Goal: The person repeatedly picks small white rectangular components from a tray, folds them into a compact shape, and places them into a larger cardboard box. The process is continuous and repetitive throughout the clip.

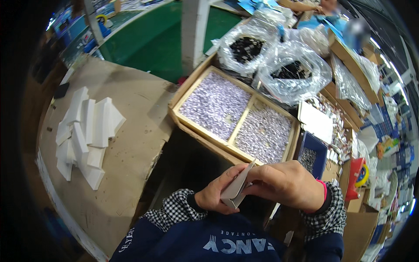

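A small folded carton (233, 191), pale grey-white with a raised flap, is held in front of my body. My left hand (217, 192) is closed round its left side, thumb up along the panel. Against the right side, my right hand (286, 183) has curled fingers pressed at the flap and the box edge. Those fingertips are partly hidden, and whatever may be inside the carton cannot be seen. Just beyond my hands is a wooden tray (240, 124) with two compartments full of small, shiny, pale purple-silver pieces.
White folded cartons (85, 135) lie piled on the brown table (126, 100) at left. Clear plastic bags (294, 78) of black parts stand behind the tray. A blue bin (315, 153) of small metal pieces is at right. Another person's hand (328, 6) shows at far right.
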The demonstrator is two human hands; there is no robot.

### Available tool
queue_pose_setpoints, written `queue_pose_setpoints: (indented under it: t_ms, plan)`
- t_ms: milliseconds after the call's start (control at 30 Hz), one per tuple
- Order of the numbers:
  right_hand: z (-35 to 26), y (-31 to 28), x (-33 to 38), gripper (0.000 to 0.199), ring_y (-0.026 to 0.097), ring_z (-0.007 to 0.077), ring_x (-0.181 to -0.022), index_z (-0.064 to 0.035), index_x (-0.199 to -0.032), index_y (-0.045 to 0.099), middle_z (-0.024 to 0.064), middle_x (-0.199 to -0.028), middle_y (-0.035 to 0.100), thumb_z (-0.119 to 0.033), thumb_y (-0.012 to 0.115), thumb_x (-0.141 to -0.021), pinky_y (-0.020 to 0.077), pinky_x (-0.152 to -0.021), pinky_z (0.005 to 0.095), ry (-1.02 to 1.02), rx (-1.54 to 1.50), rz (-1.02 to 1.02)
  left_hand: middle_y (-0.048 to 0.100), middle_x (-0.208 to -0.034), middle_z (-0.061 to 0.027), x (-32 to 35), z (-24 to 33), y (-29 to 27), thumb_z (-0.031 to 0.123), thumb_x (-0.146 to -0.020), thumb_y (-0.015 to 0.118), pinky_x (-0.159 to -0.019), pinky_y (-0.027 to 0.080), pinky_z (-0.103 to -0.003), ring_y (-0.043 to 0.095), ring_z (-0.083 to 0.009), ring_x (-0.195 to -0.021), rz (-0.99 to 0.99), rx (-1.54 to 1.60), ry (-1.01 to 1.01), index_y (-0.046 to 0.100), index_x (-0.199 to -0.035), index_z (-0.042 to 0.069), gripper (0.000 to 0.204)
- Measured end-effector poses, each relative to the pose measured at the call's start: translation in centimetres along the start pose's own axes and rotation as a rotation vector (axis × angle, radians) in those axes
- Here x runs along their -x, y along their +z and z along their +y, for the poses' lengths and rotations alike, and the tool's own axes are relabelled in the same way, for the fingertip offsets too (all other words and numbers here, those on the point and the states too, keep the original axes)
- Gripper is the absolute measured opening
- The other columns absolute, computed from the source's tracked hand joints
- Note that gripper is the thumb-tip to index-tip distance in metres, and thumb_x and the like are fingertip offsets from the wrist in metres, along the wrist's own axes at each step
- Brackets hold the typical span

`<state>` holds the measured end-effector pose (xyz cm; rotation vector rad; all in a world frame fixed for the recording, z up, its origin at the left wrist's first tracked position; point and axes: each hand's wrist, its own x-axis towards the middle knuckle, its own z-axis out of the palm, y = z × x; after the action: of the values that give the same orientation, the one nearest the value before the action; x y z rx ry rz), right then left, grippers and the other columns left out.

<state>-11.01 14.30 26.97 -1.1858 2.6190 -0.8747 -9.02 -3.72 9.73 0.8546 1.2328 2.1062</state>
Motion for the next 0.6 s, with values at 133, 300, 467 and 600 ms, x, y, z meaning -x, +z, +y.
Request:
queue_pose_setpoints:
  t_ms: [133,300,467,600]
  plan:
    - [0.5,-0.3,2.4,0.027,0.067,0.0228,-0.064,-0.0075,-0.094,0.062,0.0075,-0.072,0.065,-0.013,0.078,-0.073,0.0519,-0.054,0.0291,0.041,-0.024,0.055,0.032,-0.143,-0.0119,-1.3,-0.9,0.8,0.016,-0.063,0.083,-0.110,0.025,-0.035,0.032,-0.0223,-0.133,-0.097,0.063,-0.089,0.013,-0.147,0.004,0.110]
    - [1.6,-2.2,7.3,0.013,0.066,0.0230,-0.067,-0.0070,-0.088,0.066,0.0074,-0.077,0.066,-0.014,0.072,-0.079,0.0523,-0.058,0.0301,0.282,0.104,0.308,0.031,-0.144,-0.0132,-1.7,-2.2,1.1,0.025,-0.063,0.085,-0.110,0.027,-0.035,0.033,-0.0220,-0.132,-0.124,0.155,-0.094,0.012,-0.147,0.000,0.114]
    - [6.6,-3.7,11.9,0.013,0.065,0.0211,-0.064,-0.0029,-0.093,0.066,0.0096,-0.077,0.067,-0.010,0.067,-0.082,0.0502,-0.059,0.0289,0.714,0.313,0.236,0.040,-0.133,-0.0131,-1.7,-2.3,0.9,0.037,-0.067,0.083,-0.100,0.040,-0.036,0.047,-0.0192,-0.116,-0.087,0.277,-0.076,0.017,-0.144,-0.004,0.110]
    - [9.5,-2.1,13.3,0.026,0.064,0.0297,-0.081,-0.0057,-0.099,0.067,0.0089,-0.088,0.067,-0.025,0.067,-0.081,0.0505,-0.073,0.0376,0.744,0.530,0.049,0.040,-0.133,-0.0127,-2.0,-2.4,1.2,0.037,-0.068,0.082,-0.100,0.041,-0.036,0.047,-0.0193,-0.116,-0.123,0.275,-0.078,0.018,-0.144,-0.004,0.107]
